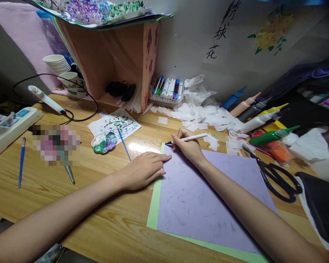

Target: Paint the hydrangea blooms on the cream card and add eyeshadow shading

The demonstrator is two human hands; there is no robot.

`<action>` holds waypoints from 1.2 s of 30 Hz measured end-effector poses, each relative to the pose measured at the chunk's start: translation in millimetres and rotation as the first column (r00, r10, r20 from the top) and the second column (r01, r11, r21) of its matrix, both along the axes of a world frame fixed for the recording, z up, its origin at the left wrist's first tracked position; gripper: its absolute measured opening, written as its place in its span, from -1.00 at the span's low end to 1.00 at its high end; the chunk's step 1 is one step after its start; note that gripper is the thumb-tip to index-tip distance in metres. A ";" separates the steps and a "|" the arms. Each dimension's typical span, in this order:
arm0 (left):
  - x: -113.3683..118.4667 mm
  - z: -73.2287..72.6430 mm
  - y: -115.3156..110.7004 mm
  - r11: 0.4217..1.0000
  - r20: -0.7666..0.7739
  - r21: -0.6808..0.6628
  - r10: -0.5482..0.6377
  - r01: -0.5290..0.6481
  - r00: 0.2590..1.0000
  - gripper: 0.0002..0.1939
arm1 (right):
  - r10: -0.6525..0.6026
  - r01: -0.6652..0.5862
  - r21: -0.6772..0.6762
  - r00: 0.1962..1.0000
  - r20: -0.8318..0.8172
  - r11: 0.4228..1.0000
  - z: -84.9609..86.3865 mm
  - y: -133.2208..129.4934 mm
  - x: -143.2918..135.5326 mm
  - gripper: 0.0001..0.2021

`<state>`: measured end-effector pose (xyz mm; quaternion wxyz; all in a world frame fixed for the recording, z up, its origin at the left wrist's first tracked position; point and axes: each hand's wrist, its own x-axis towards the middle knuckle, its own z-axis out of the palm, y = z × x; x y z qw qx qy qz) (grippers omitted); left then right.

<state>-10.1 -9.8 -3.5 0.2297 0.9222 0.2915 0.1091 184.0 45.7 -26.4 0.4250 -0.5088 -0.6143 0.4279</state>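
Observation:
A purple sheet (208,204) lies over a slightly offset green sheet (153,212) on the wooden table (106,219). My right hand (189,147) grips a white pen (193,137), its dark tip at the sheet's upper left corner. Just left of it, my left hand (144,170) lies flat, fingers extended onto the purple sheet's left edge. Faint marks show across the purple surface.
Black scissors (279,179), paint bottles (274,135) and a black case (320,208) are at the right. White paper scraps (203,115) and a marker box (167,91) lie behind. Leftward are a palette (104,142), brushes (22,164), cups (71,84) and a power strip (13,128).

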 end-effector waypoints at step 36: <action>-1.2 -4.0 0.9 0.999 0.018 0.039 -0.011 0.011 1.000 -0.70 | 0.104 -0.102 -0.049 0.994 0.042 0.994 3.2 5.9 8.2 -0.73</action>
